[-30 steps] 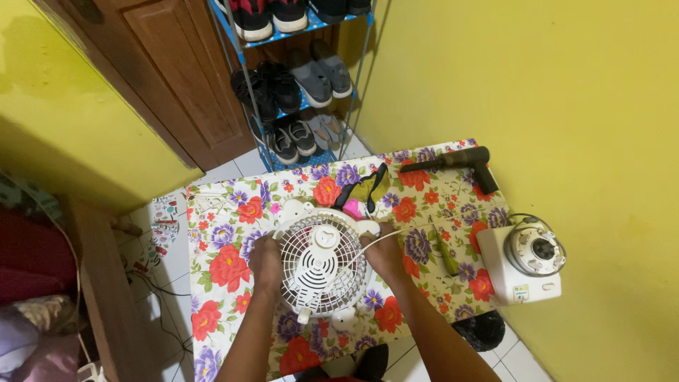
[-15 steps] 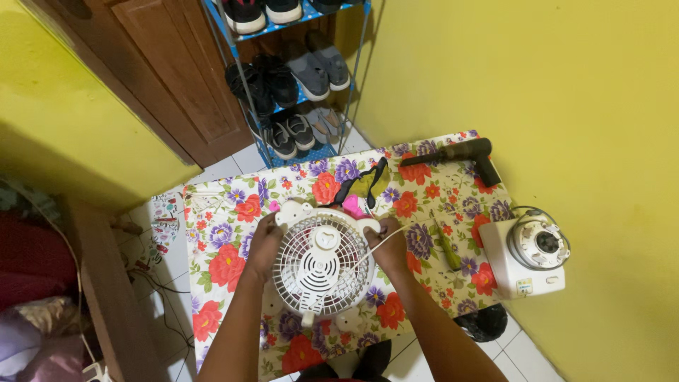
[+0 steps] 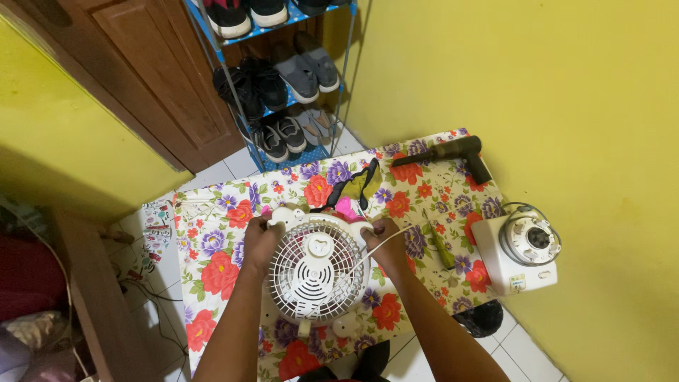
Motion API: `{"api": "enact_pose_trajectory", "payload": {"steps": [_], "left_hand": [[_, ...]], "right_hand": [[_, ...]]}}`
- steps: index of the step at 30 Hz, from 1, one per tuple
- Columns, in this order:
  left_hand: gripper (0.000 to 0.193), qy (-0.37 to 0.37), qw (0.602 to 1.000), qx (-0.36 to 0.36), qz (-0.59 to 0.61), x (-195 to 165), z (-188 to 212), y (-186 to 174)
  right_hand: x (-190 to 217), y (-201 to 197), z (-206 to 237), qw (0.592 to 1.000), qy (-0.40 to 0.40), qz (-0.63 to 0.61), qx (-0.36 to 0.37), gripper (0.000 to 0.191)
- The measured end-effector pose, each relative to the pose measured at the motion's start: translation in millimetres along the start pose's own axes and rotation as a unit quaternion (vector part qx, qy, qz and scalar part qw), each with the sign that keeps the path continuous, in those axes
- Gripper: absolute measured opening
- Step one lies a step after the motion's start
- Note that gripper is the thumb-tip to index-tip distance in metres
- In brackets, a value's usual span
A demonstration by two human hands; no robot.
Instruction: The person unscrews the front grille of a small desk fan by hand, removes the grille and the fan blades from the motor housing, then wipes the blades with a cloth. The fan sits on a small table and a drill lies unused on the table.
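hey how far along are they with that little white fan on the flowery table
Early, it seems. The white fan lies face up on the floral tablecloth, its grille in place. The left hand and right hand grip its two sides. The screwdriver lies untouched beside it, so any opening up looks not yet begun.

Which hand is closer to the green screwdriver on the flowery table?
Right. The right hand grips the fan on the side next to the screwdriver, with a small gap between them. The left hand grips the fan's far side, so the whole fan lies between it and the screwdriver.
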State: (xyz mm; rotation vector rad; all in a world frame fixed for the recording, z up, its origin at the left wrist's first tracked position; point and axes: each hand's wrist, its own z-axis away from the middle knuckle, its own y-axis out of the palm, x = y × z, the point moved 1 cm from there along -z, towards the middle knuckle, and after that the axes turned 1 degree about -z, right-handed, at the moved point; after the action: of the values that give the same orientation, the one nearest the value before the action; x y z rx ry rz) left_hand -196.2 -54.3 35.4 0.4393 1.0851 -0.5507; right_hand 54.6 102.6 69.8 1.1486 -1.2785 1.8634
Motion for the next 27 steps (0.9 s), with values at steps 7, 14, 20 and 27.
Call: {"api": "enact_pose_trajectory", "payload": {"steps": [7, 14, 20, 27], "left_hand": [[0.038, 0.052, 0.999, 0.000, -0.013, 16, -11, -5], [0.038, -0.023, 0.997, -0.005, -0.070, 14, -19, -4], [0.038, -0.041, 0.972, -0.065, -0.220, -9, -7, 0], [0.035, -0.015, 0.959, -0.079, -0.271, -24, -2, 4]], "right_hand": [[3, -2, 3, 1.000, -0.011, 0.014, -0.014, 0.032], [2, -1, 5, 0.999, -0.012, 0.027, -0.036, 0.033], [5, -3, 7, 0.999, 0.019, 0.007, -0.030, 0.036], [4, -5, 8, 0.994, -0.032, 0.080, -0.061, 0.038]]}}
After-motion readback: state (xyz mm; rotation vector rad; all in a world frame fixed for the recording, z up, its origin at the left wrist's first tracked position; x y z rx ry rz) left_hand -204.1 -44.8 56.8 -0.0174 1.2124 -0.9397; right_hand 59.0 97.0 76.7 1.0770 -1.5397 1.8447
